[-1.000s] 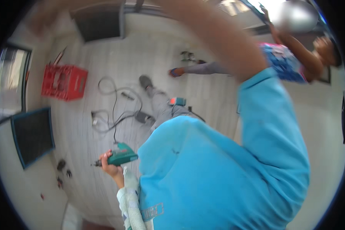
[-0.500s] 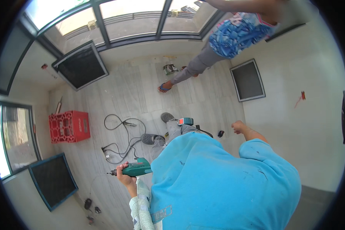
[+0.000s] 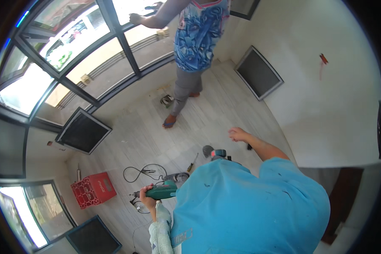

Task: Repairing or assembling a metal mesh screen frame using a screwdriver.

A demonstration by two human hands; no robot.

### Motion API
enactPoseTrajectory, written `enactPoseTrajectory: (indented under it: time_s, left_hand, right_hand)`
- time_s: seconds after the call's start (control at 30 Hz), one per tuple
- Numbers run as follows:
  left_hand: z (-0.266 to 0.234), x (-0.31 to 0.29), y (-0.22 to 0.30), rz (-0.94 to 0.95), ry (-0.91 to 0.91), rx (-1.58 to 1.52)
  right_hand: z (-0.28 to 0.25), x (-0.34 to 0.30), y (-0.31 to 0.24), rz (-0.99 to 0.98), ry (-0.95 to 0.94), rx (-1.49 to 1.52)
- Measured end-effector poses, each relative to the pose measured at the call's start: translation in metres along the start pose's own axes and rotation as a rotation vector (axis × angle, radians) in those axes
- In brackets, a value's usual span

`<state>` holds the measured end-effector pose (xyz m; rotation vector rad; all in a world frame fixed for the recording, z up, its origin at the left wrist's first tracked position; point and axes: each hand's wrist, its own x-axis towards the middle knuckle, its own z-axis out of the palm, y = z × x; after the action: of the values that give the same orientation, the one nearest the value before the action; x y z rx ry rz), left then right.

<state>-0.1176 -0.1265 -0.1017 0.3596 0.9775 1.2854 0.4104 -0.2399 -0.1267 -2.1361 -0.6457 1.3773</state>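
Pale flooring (image 3: 135,133) borders the red crate (image 3: 100,189), right of which the left hand (image 3: 146,198) wraps the green drill (image 3: 161,193), chuck (image 3: 134,194) best kept facing outward, with the half-open right hand (image 3: 239,135), seemingly empty, farther right.

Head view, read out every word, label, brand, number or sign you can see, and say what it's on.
Red crate: small white lettering on its side; I won't copy printed wording.
Blue shirt: a faded print near its lower left, too blurred to read.
Green drill in the left hand: any marking is too small to read.
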Motion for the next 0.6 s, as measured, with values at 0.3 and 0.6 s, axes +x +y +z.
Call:
enactPoseTrajectory:
  time_s: [0.3,0.6]
  left_hand:
    - [0.148,-0.063,-0.132,-0.212,0.127,0.109]
    - [0.289,-0.070,-0.189,-0.352,-0.040,0.273]
  right_hand:
    - [-0.091,-0.010,0.159,0.129,-0.023,0.213]
    - [-0.190,0.097,0.329,-0.359,-0.035,-1.055]
